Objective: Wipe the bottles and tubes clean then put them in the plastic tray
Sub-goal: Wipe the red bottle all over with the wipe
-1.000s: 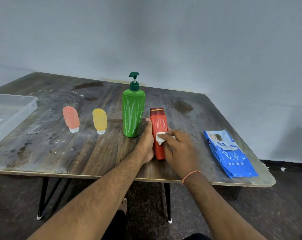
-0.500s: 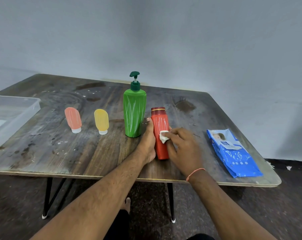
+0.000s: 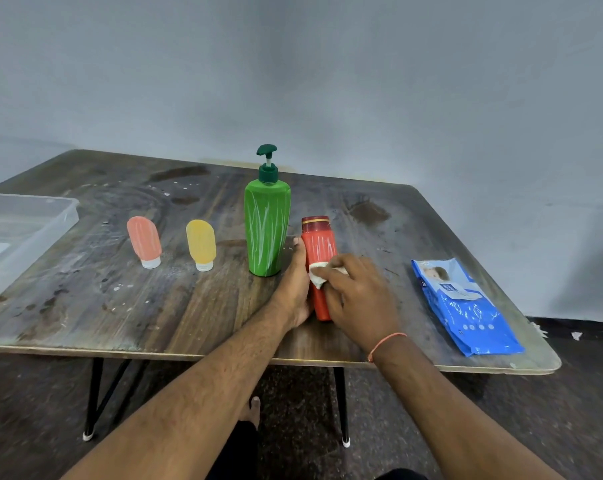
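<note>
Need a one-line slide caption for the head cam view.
Left hand steadies a red bottle while the right hand rubs it with a white wipe; plastic tray waits at left.

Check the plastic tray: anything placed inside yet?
Seemingly no bottles or tubes: the plastic tray shows only a pale patch; part is out of frame.

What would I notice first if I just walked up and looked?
The tall green pump bottle standing mid-table, and beside it the red bottle, which the left hand holds while the right hand rubs it with a white wipe. A bright blue wipe pack lies at the right.
</note>
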{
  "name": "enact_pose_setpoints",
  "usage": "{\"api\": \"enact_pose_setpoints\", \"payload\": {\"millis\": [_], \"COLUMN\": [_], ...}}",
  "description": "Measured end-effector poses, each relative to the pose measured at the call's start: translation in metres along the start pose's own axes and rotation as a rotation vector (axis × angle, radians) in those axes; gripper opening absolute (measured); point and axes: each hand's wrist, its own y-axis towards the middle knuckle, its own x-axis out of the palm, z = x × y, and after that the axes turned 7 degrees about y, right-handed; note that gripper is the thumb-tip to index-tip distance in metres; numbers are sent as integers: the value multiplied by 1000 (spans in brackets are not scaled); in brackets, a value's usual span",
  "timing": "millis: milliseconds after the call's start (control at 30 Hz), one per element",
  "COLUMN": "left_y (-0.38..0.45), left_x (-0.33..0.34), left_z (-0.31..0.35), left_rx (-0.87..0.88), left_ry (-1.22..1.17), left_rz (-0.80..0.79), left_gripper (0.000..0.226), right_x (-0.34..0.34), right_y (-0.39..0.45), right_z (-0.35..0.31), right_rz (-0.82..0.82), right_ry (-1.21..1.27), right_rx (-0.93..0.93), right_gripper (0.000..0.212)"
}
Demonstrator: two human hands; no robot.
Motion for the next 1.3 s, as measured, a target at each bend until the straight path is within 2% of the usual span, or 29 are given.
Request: {"api": "enact_pose_setpoints", "payload": {"millis": [167, 400, 500, 600, 867, 1000, 1100, 1300], "left_y": [-2, -7, -7, -6, -9, -9, -7, -7], "left_x": [1, 5, 2, 1, 4, 3, 3, 3], "left_z": [1, 2, 3, 4, 3, 4, 4, 3], "left_rx": [-26, 20, -1, -19, 4, -8, -22, -7], "left_ry": [6, 7, -22, -34, -33, -48, -48, -32], "left_rz": [-40, -39, -39, -71, -52, -68, -74, -25], "left_gripper": [96, 82, 79, 87, 84, 77, 82, 82], "right_x": [-17, -14, -11, -18, -14, -13, -21, -11], "right_y": [-7, 22, 17, 5, 24, 18, 7, 15], "right_z": [2, 5, 1, 9, 12, 2, 9, 15], "right_rz": [-132, -22, -94, -181, -11, -77, -111, 67], "right_ry": [-100, -67, -45, -69, -68, -24, -11, 28], "right_rx": [-210, -66, -156, -227, -58, -140, -155, 39], "right_gripper": [23, 28, 26, 26, 26, 26, 25, 25]}}
